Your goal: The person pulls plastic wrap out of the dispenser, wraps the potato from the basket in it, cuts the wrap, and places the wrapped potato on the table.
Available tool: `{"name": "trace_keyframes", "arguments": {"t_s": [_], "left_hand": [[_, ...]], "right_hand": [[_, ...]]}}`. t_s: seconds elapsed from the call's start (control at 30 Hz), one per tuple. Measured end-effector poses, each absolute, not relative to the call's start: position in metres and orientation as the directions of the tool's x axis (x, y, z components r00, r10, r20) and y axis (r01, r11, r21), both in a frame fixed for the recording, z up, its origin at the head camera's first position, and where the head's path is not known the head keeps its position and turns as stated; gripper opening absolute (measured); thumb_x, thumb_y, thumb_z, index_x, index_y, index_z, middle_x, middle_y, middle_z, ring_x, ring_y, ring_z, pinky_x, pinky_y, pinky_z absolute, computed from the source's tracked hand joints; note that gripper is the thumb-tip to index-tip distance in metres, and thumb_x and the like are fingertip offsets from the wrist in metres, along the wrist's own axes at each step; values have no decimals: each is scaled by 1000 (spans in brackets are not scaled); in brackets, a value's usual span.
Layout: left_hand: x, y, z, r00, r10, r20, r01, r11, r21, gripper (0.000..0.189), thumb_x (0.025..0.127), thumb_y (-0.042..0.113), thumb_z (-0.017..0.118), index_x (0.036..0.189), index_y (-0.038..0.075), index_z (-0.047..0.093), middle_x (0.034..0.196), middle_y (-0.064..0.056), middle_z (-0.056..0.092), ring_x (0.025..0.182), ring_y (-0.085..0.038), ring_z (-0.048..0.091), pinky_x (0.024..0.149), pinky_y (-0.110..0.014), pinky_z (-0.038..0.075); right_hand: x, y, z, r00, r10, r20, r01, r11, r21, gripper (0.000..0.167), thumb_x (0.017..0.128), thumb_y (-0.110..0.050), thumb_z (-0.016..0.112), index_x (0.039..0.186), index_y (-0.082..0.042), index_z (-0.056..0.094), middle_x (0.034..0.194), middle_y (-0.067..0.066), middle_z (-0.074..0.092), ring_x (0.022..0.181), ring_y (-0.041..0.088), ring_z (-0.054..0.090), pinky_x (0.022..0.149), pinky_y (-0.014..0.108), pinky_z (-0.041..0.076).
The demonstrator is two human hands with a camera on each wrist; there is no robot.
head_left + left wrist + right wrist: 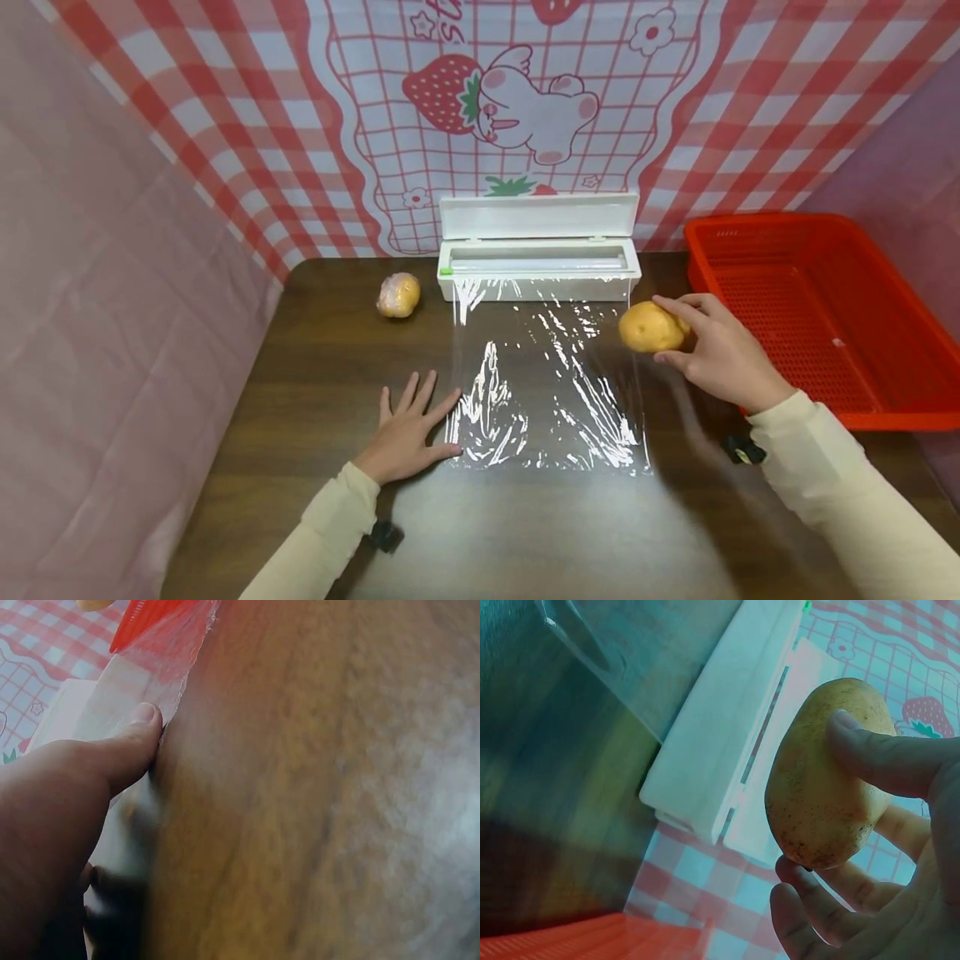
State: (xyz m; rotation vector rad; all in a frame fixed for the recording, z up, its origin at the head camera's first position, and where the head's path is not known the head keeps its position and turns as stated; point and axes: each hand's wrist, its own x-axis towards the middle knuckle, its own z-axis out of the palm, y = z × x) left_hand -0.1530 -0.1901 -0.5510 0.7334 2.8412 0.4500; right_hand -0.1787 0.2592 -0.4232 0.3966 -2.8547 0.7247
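My right hand holds a potato over the right edge of a sheet of plastic wrap. In the right wrist view the thumb lies across the potato and the fingers curve beneath it. The wrap stretches over the dark wooden table from a white wrap dispenser whose lid stands up. My left hand rests with spread fingers on the table, its thumb and index finger at the wrap's left edge. The left wrist view shows the thumb against the wrap's edge.
A potato wrapped in film sits on the table left of the dispenser. At the right stands a red plastic basket. A checked strawberry-print cloth hangs behind the table, with a pink cloth at the left.
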Motion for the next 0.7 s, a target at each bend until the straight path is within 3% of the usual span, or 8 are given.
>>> {"name": "trace_keyframes", "arguments": {"t_s": [0.37, 0.7], "left_hand": [[-154, -188, -554, -871, 484, -86, 439, 844, 307, 91, 87, 80, 49, 161, 37, 19, 169, -10, 0, 153, -34, -5, 110, -73, -7], [-153, -189, -554, -874, 476, -96, 427, 848, 316, 91, 87, 79, 51, 161, 37, 18, 169, -9, 0, 154, -33, -6, 111, -72, -9]], "right_hand": [[-162, 240, -438, -913, -275, 301, -390, 806, -446, 79, 70, -10, 92, 141, -6, 57, 121, 17, 53, 97, 34, 58, 78, 51, 48], [-152, 225, -457, -908, -288, 306, -400, 813, -424, 80, 68, -14, 93, 140, -7, 59, 118, 13, 56, 94, 29, 60, 73, 48, 49]]}}
